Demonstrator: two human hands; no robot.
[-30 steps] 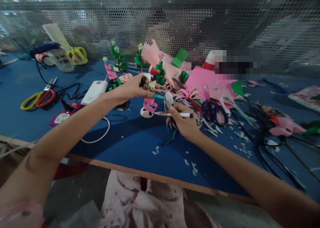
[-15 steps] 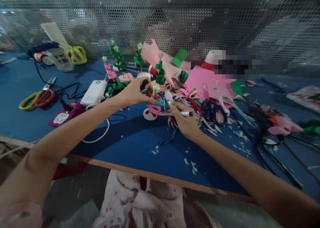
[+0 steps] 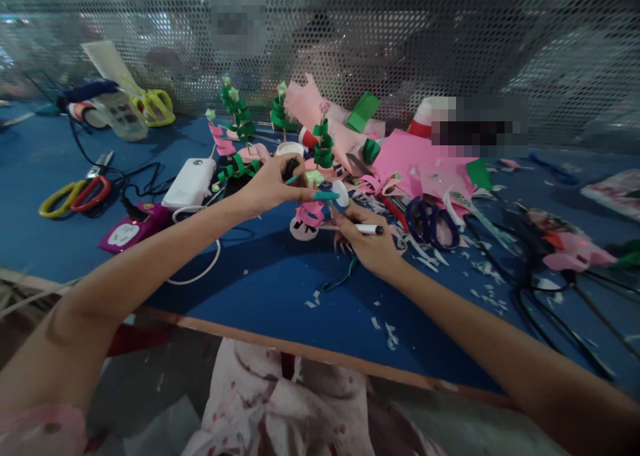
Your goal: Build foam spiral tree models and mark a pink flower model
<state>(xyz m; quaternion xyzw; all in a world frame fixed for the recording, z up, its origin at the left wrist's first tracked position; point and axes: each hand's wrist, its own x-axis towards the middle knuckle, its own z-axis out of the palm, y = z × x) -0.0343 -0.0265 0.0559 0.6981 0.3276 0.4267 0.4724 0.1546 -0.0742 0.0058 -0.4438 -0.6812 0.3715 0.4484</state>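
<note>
Surface (image 3: 260,276) was blue and carried the items. Pink sheets (image 3: 400,159) lay toward its rear. Left hand (image 3: 273,184) was above and beside the pink spiral (image 3: 310,213); its grip was partly curled, and its hold could not be determined. Right hand (image 3: 373,244) had its grip closed around the white marker (image 3: 367,229), slanted toward the spiral. The spiral stood over a round white base (image 3: 303,230). White disc (image 3: 341,193) was positioned between the left thumb's teal nail and the right fingertips; its support was unclear.
</note>
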